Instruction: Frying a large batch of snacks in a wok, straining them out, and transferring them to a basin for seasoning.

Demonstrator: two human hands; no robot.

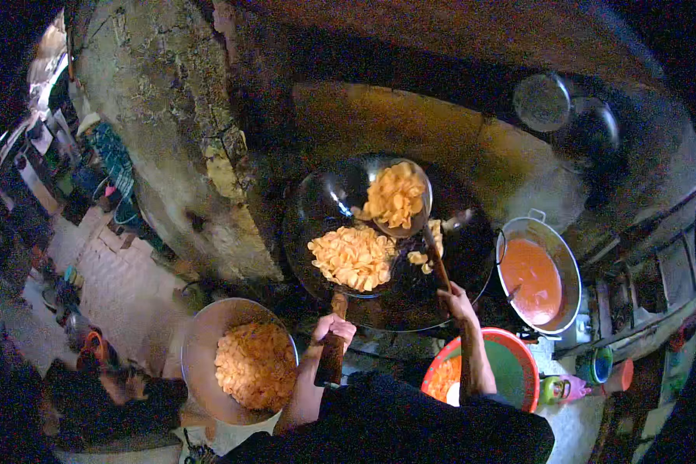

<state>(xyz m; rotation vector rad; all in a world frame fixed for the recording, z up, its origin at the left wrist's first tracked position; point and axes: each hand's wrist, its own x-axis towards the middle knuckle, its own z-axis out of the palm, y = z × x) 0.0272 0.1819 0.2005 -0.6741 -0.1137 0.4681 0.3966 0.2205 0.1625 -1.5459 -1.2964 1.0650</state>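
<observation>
My left hand (333, 330) grips a thick wooden handle (328, 362) that leads up to a heap of pale yellow fried chips (354, 258) above a large dark wok (307, 203). The heap covers most of whatever utensil carries it. In my right hand (459, 301) is the wooden handle (436, 258) of a round metal skimmer (427, 180). Its bowl is full of deeper orange chips (395, 194) and is tilted beside the paler heap. A few loose chips (419, 256) show in the wok, right of the heap.
A big metal basin (200, 348) with brown chips stands lower left. Under my right forearm is a red-rimmed basin (533, 371). A metal pot (571, 290) of orange liquid stands at the right. A stained wall (174, 151) rises upper left; a person's dark clothing (116, 400) shows lower left.
</observation>
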